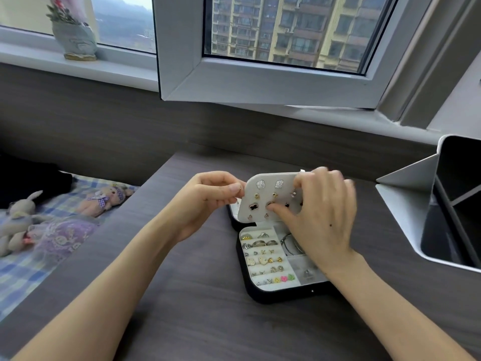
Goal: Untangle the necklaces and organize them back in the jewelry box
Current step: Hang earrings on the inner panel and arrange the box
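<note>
The left hand (pixel 208 201) is pinching the white padded earring panel (pixel 268 190) at its 9 o'clock edge. The right hand (pixel 325 214) is gripping its 2 o'clock corner, above the black, white-lined jewelry box (pixel 253 295) lying at 5 o'clock. Both hands should be lifting evenly; necklaces aren't showing.

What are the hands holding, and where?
The white earring panel: the left hand pinches its left edge, the right hand grips its top right corner.

Open desk (pixel 197 308) left of and before the jewelry box (pixel 263 297); grey organizer (pixel 406 220) at right, window sash (pixel 260 83) low behind.
</note>
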{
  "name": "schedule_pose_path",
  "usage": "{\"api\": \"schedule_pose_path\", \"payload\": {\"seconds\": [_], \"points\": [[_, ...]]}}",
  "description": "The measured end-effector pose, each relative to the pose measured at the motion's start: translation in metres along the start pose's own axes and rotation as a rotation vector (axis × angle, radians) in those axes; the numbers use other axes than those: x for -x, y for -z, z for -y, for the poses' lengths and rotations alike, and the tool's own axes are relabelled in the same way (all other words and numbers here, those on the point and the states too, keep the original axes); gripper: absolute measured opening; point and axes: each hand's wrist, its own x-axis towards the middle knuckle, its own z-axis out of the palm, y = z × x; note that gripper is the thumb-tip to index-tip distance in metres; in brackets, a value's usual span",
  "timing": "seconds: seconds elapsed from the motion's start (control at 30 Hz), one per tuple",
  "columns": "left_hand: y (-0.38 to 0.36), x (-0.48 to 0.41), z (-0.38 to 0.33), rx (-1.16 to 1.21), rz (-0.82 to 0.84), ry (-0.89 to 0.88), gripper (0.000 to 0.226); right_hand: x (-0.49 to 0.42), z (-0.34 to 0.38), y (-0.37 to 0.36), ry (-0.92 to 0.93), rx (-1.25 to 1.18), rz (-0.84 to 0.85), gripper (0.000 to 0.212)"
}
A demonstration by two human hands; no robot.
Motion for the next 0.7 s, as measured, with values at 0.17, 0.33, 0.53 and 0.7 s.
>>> {"api": "schedule_pose_path", "payload": {"seconds": [0.17,0.33,0.53,0.7], "points": [[0.000,0.002,-0.006,-0.104,0.120,0.021,0.019,-0.002,-0.012,0.005,0.038,0.019,0.094,0.086],[0.000,-0.010,-0.018,-0.298,0.218,0.057,0.008,0.007,-0.019,0.000,0.110,-0.113,0.079,0.048],[-0.016,-0.044,-0.019,-0.699,0.448,0.129,0.009,0.020,-0.018,0.001,0.172,-0.097,-0.084,0.044],[-0.013,-0.059,-0.017,-0.663,0.589,0.203,0.012,0.024,-0.016,0.001,0.195,-0.072,-0.117,0.047]]}}
